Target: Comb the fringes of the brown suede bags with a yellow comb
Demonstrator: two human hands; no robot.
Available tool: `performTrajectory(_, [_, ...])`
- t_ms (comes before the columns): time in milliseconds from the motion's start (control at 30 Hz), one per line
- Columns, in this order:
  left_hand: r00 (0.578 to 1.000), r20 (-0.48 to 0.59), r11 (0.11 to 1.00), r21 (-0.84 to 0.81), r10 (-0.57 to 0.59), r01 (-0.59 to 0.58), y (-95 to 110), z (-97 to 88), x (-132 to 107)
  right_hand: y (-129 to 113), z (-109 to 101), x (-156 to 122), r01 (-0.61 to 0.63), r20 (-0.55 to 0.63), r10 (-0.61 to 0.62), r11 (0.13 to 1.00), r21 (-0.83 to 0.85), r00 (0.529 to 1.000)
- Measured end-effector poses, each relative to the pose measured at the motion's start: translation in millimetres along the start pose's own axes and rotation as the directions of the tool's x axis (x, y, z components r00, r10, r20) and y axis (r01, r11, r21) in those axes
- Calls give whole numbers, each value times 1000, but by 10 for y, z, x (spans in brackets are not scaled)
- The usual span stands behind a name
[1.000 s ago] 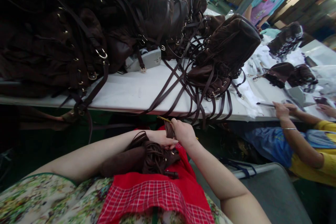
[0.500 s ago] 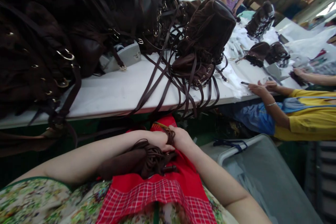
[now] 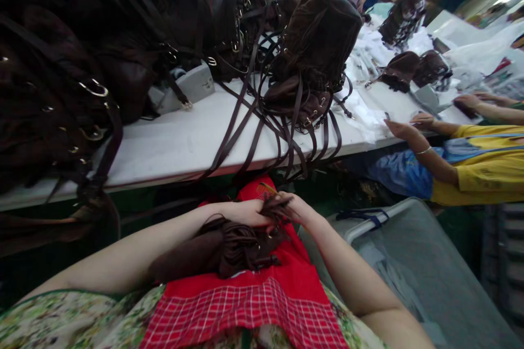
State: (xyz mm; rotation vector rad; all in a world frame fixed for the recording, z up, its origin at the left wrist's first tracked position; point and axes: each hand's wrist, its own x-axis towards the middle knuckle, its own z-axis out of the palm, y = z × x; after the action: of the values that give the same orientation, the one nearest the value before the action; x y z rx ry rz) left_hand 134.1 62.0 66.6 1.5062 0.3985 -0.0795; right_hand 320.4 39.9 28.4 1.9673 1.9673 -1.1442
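Observation:
A dark brown bag with a gathered top lies on the red apron over my lap. Just above the bag's gathers, my left hand is closed on a brown tassel of thin strands. My right hand meets it from the other side, its fingers closed around the same strands. A thin yellow object pokes out beside my right fingers; its kind is unclear. The strands partly cover the fingertips of both hands.
Dark brown bags with buckles are heaped on the white table. Another brown bag stands there, its straps hanging over the edge. A grey bin is at my right. Beyond it a co-worker in a yellow shirt works at the table.
The brown strands between my hands have fanned out into a loose tassel. My right hand has shifted slightly right, and the whole view has moved a little. The co-worker's hands have moved apart.

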Motion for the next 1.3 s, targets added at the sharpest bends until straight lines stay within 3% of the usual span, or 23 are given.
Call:
performTrajectory(100, [999,-47,957,-290,8,-21,-214,-214,-143,201,-157,-201,-26,-61,35,988,153,998])
performTrajectory(200, [997,-55,920,-386,55,-72,-316,-286,-199,177,-233,-401,70,-228,-11,965,253,974])
performTrajectory(267, [993,-55,902,-415,102,-115,-349,-276,-173,10,-242,-519,199,-320,-148,971,133,936])
performTrajectory(367, [992,-61,892,-434,109,-125,-385,-240,-111,-326,-216,-626,276,-304,-307,951,-140,902])
performTrajectory(467, [996,-59,910,-406,72,-89,-352,-213,-113,-555,-171,-608,236,-233,-318,917,-321,919])
performTrajectory(567, [997,-61,940,-334,57,-74,-203,-186,-193,-587,-133,-503,186,-177,-277,895,-406,944])
performTrajectory(733, [993,-115,951,-304,16,-50,20,-132,-313,-371,-97,-323,80,-199,-178,903,-422,964])
performTrajectory(967, [992,-121,956,-294,-31,-6,2,-102,-278,-59,-99,-221,-81,-202,13,939,-333,979])
performTrajectory(1167, [985,-140,994,47,105,-100,138,-36,-316,415,-191,-173,-292,-169,259,930,-221,951])
performTrajectory(1233, [984,-176,998,-60,27,-38,118,-42,-315,488,-241,-245,-250,-176,222,956,-156,959])
performTrajectory(1300, [977,-200,970,-241,-72,22,69,-54,-289,428,-277,-372,-111,-237,113,994,22,965])
